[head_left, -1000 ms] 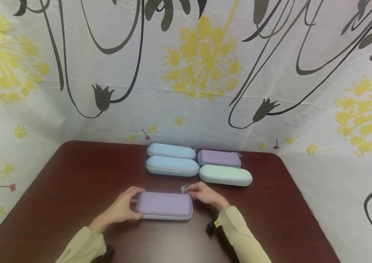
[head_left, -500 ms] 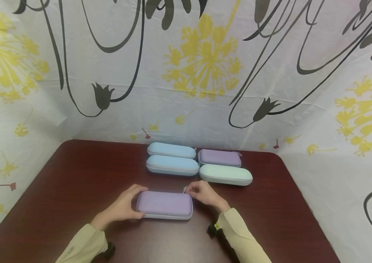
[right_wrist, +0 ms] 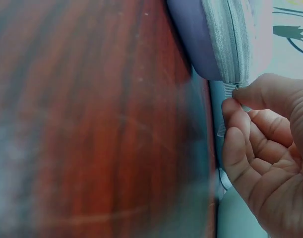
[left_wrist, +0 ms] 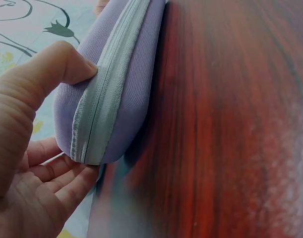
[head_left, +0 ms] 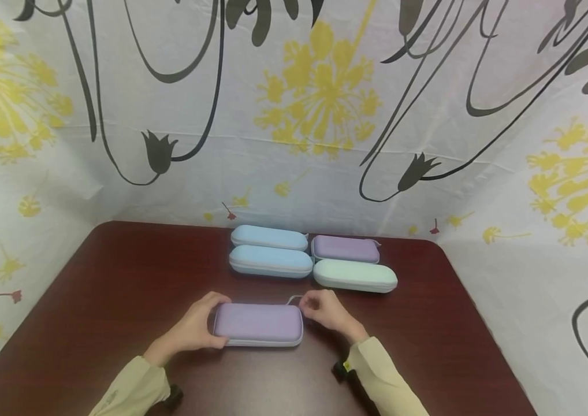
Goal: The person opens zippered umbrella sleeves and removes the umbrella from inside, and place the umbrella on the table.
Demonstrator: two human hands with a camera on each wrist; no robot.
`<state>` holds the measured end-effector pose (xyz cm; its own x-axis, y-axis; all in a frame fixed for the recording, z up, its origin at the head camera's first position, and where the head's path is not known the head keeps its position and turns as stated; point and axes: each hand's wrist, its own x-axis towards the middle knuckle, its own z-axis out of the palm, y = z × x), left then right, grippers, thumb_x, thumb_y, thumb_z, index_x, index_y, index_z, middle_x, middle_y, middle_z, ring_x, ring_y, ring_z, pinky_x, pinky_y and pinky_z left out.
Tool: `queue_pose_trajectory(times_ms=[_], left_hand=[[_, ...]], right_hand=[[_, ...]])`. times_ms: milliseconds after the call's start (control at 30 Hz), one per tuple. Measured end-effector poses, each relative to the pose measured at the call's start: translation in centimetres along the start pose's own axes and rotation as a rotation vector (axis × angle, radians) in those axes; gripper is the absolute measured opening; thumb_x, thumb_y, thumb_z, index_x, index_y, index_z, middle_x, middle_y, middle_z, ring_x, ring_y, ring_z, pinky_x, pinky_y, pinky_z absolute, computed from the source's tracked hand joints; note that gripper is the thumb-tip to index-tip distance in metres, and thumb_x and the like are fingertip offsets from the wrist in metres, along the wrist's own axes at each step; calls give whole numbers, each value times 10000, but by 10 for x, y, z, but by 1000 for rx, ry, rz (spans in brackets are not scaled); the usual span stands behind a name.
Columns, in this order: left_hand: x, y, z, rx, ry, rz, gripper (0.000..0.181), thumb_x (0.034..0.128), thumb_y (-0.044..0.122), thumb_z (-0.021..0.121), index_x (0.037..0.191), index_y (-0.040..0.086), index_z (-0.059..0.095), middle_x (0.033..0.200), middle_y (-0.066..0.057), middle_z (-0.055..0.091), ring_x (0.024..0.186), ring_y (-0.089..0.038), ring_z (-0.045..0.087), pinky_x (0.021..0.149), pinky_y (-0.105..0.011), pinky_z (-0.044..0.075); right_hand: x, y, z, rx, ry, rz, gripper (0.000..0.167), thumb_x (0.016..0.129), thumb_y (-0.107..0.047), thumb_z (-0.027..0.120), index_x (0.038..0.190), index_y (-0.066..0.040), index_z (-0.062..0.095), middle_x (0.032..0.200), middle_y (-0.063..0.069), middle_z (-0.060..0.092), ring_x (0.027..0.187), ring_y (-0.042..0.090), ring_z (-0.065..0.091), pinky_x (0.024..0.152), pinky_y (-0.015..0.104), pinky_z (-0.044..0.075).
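- A lilac case (head_left: 259,323) is seen lying flat on the dark red-brown table (head_left: 143,277), in the near part of it, between the two hands
- Its left end is gripped by the left hand (head_left: 196,326), with the thumb pressed beside the pale zip (left_wrist: 107,89) and the fingers bent against the end
- Along the part shown in the left wrist view, the two rows of the zip are joined
- At the far right corner, the right hand (head_left: 329,312) is placed, thumb and forefinger brought together in a pinch at the zip pull (right_wrist: 238,87); the other fingers are curled in
- A grey strap (head_left: 291,299) is looped from the case's far edge toward that hand
- Behind, two blue cases (head_left: 271,262) are set one in front of the other; to their right, a mint case (head_left: 354,275) is placed before a purple case (head_left: 345,249)
- The table is backed by a flower-printed cloth (head_left: 195,196)
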<state>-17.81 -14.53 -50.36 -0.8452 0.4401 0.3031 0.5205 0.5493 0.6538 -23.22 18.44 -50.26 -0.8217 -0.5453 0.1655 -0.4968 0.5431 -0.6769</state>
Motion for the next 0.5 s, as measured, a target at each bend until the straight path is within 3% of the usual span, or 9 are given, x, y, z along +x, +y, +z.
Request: queue_pose_trajectory(times_ms=[500], left_hand=[[-6, 3, 3, -7, 41, -30, 641, 566, 212, 854, 1103, 40, 549, 1036, 6, 540, 924, -136, 534, 819, -375, 506]], right_hand=[[-28, -15, 5, 24, 29, 77, 126, 753, 21, 642, 777, -100, 622, 623, -72, 552, 546, 24, 509, 518, 217, 467]])
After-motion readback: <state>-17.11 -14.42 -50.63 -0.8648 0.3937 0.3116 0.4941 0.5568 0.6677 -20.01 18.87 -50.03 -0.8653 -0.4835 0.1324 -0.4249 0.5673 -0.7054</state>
